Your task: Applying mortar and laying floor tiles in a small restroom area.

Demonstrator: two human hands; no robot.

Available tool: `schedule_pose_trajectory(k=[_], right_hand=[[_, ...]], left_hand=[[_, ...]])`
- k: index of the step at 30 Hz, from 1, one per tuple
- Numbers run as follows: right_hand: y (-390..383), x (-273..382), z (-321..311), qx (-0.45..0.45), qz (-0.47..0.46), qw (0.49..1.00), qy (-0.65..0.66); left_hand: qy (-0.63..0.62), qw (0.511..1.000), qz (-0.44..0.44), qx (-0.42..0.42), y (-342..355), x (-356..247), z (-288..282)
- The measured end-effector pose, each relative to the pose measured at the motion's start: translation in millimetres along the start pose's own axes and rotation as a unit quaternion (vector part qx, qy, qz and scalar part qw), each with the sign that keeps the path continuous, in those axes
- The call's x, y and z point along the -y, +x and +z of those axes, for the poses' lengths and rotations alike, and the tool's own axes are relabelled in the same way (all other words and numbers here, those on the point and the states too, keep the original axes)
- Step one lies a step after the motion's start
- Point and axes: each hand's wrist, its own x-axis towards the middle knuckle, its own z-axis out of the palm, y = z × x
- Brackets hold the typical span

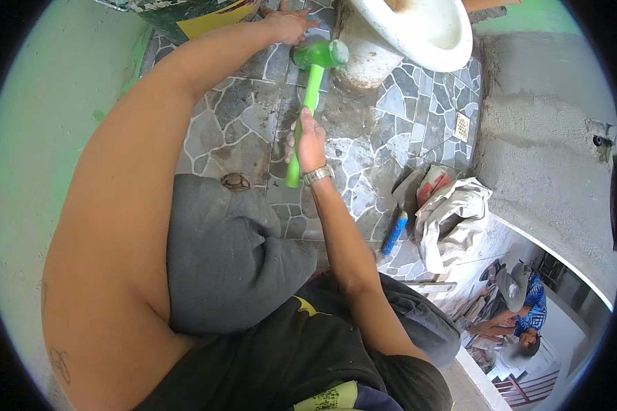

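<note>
My right hand is wrapped round the handle of a bright green mallet, with a metal watch on that wrist. The mallet's head points away from me, close to the stained base of a white toilet bowl. I cannot tell whether the head touches the base. Beyond the mallet, my left arm stretches forward, and my left hand lies against the tiled floor with its fingers spread, holding nothing. The bowl runs out of view at the top.
A dirty bucket with a yellow patch stands at the far left. On the right lie a blue-handled tool, a crumpled white sack and a floor drain. A rough cement wall borders the floor. Another person is through the doorway.
</note>
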Motion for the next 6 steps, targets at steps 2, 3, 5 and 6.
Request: schedule_pose_trajectory(k=[2,3,5,6], right_hand=[[-2.2,-4.3,-2.3,-0.006,0.002,1.0,-0.018],[-0.7,-10.4,1.4,-0.018,-0.059,0.998,-0.027],[6.9,-20.9,2.5,-0.025,-0.078,0.996,-0.029],[14.7,-23.2,1.2,-0.021,-0.037,0.999,-0.022]], left_hand=[[-0.002,0.999,-0.024,0.03,0.4,-6.0,-7.4],[-0.005,0.997,-0.048,0.062,-0.5,-9.2,-10.9],[-0.01,0.997,-0.05,0.063,-5.1,-11.0,-14.2],[-0.015,0.997,-0.05,0.063,-6.5,-10.4,-16.3]])
